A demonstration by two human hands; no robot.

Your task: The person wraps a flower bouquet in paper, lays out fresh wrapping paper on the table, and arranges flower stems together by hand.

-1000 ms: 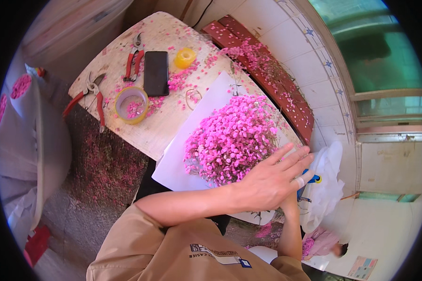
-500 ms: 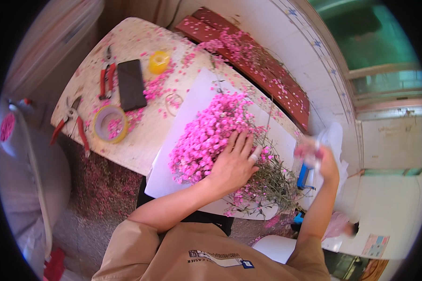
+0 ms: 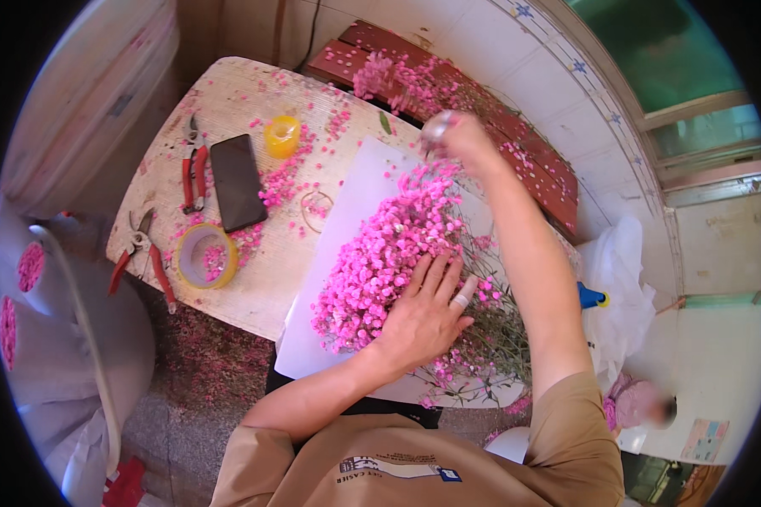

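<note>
My left hand point(image 3: 429, 314) lies flat on a large bunch of pink flowers point(image 3: 372, 262), its fingers stretched out and a white band round one of them. The bunch rests on white sheets point(image 3: 304, 351), blossoms toward the left and thin green stems point(image 3: 490, 338) toward the right. My right hand point(image 3: 461, 139) is over the far edge of the sheets, above the tip of the bunch, near the red slatted bench. Its fingers are curled and blurred; what they hold, if anything, cannot be made out. My right forearm passes over part of the stems.
On the table point(image 3: 254, 304) lie a black phone point(image 3: 238, 182), red-handled pruners point(image 3: 194, 173), a second pair point(image 3: 139, 245), a tape roll point(image 3: 207, 255) and a yellow tape roll point(image 3: 282, 136). Loose flowers cover the red bench point(image 3: 482, 127). Wrapped pink bundles point(image 3: 30, 266) stand left; a person point(image 3: 638, 401) is at right.
My right hand has swung from the right side, beside the stems, to the far edge near the bench. My left hand stays on the flowers. The view has shifted slightly.
</note>
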